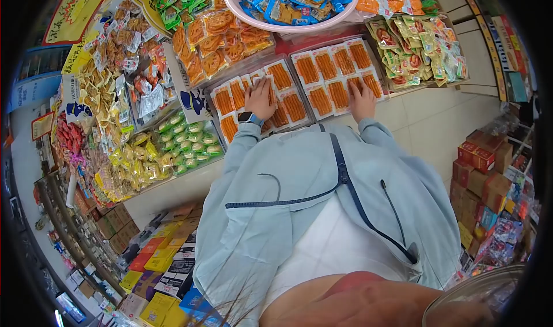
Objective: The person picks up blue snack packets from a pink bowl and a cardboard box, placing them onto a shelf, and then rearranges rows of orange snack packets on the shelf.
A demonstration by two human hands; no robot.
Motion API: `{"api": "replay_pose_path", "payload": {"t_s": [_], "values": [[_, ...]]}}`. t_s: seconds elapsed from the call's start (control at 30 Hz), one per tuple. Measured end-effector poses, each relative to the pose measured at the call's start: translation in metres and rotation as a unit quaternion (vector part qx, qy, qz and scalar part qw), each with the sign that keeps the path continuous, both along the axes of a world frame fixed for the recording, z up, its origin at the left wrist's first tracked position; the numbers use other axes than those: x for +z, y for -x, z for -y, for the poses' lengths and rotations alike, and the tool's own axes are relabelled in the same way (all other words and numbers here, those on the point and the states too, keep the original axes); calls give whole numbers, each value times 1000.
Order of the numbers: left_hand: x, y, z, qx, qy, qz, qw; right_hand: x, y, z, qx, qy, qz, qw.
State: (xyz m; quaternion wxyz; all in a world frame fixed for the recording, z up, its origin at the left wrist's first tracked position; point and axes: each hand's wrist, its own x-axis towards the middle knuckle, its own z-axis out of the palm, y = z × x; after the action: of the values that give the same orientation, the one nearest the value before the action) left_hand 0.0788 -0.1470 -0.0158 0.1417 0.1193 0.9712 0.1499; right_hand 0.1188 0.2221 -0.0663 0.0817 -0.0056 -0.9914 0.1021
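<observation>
Light-blue jacket [322,212] fills foreground. Snack counter [426,119] ahead, orange stick packets in two trays at near edge. Left hand [259,99] flat, fingers spread, on left-tray packets [294,107]; right hand [362,99] same, palm down on right-tray packets [319,99]. Nothing gripped. Smartwatch [249,118] on left wrist.

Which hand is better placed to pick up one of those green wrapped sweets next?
Left, probably. The left hand lies on the orange packets nearest the green sweets. The right hand rests on the next batch, farther away, and would have to cross the body.
</observation>
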Motion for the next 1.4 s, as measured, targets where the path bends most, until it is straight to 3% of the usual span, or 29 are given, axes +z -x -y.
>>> {"api": "replay_pose_path", "payload": {"t_s": [0.27,0.37,0.57,0.77,0.97,1.07,1.2,1.3,1.4], "values": [[19,10,6,-44,27,28,998,1,0,-1,-3,-14,4,1000],[15,5,14,-68,32,-21,997,-2,1,-2,0,-16,1,1000],[22,-7,-7,-8,-136,-140,981,-1,0,0,-4,-15,-2,1000],[42,28,-98,-95,-177,-152,968,7,1,1,2,-21,-15,1000],[19,81,-162,-125,-96,-118,980,11,-1,2,-7,-23,-3,1000],[-12,81,-164,-131,-43,-164,977,11,1,2,-8,-20,-5,1000],[-13,78,-159,-137,-48,-161,976,13,3,5,-14,-10,-5,1000],[-12,74,-153,-117,-118,-181,969,16,-3,6,-11,-18,12,1000],[-4,53,-133,-88,-84,-180,976,16,3,4,-10,-22,11,1000]]}}
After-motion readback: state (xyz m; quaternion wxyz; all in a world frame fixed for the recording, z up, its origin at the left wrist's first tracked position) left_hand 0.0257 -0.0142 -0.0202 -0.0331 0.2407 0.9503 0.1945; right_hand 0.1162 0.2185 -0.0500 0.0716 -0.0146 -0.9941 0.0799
